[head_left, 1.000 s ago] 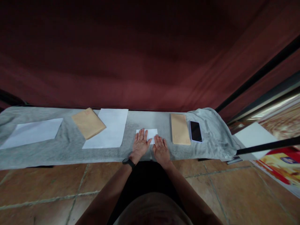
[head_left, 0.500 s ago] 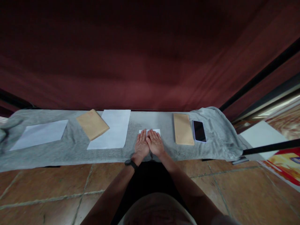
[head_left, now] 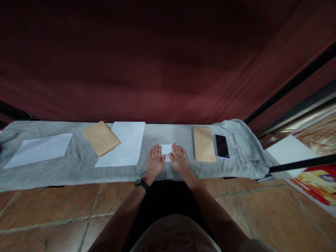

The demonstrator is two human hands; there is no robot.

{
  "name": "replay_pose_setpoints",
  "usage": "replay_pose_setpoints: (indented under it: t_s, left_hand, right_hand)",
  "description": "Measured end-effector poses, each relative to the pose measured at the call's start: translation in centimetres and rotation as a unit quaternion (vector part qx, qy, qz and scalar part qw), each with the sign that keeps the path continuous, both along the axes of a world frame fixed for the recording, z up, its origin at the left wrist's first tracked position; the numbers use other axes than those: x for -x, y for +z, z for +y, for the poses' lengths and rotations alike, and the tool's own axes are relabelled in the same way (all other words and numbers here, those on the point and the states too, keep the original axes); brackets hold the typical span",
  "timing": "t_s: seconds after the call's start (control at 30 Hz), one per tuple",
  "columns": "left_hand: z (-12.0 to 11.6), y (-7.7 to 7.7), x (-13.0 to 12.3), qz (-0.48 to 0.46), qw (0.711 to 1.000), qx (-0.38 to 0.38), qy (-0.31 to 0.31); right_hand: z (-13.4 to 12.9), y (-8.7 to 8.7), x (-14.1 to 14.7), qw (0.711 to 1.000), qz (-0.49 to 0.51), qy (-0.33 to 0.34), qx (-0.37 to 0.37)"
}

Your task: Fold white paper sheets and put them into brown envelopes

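Newly apart, left hand (head_left: pixel 154 162) and right hand (head_left: pixel 179 160) flat, without grip, atop white paper (head_left: pixel 166 149), long axis sideways.

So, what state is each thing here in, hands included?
Left hand: open, palm down.
Right hand: open, palm down.
Small white paper: flat, partly under both hands.
Middle white sheet: flat, partly covered.
Left tan packet: askew, partly on the middle white sheet.
Right tan packet: lying flat.
Far-left white sheet: flat, uncovered.
Phone: face up, screen dark.
Grey cloth: spread out, wrinkled at its right end.
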State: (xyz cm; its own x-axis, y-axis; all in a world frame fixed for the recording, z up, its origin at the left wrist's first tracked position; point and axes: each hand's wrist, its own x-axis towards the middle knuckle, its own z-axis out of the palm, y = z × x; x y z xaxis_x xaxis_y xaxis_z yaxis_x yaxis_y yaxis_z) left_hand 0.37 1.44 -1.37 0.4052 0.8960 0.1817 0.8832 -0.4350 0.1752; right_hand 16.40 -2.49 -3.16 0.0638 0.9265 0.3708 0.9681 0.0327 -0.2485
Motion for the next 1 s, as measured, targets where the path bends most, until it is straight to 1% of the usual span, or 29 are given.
replay_pose_setpoints:
  t_s: [0.23, 0.4, 0.47, 0.57, 0.63, 0.8, 1.0]
  left_hand:
    - [0.2, 0.2, 0.9, 0.007, 1.0, 0.008, 0.017]
    - [-0.3, 0.6, 0.2, 0.002, 1.0, 0.001, 0.029]
    - [-1.0, 0.9, -0.4, 0.0, 1.0, -0.003, -0.001]
    - [-2.2, 1.3, -1.3, 0.011, 0.996, 0.006, -0.084]
    - [-2.8, 1.4, -1.5, 0.021, 0.993, 0.01, -0.115]
    - [-3.0, 1.5, -1.4, 0.018, 0.992, -0.003, -0.126]
    - [-3.0, 1.8, -1.5, 0.032, 0.992, 0.008, -0.12]
  right_hand:
    - [-1.2, 0.9, -1.0, 0.999, -0.001, -0.016, 0.049]
    - [-1.6, 1.4, -1.2, 0.999, 0.0, -0.02, 0.05]
    - [-1.5, 1.5, -1.2, 0.998, 0.008, -0.018, 0.054]
    - [-1.4, 1.6, -1.2, 0.997, 0.019, -0.016, 0.074]
    - [-1.4, 1.7, -1.2, 0.996, 0.021, -0.017, 0.085]
    - [-1.4, 1.8, -1.1, 0.996, 0.019, -0.021, 0.087]
    - [-1.4, 1.8, -1.1, 0.996, 0.027, -0.022, 0.086]
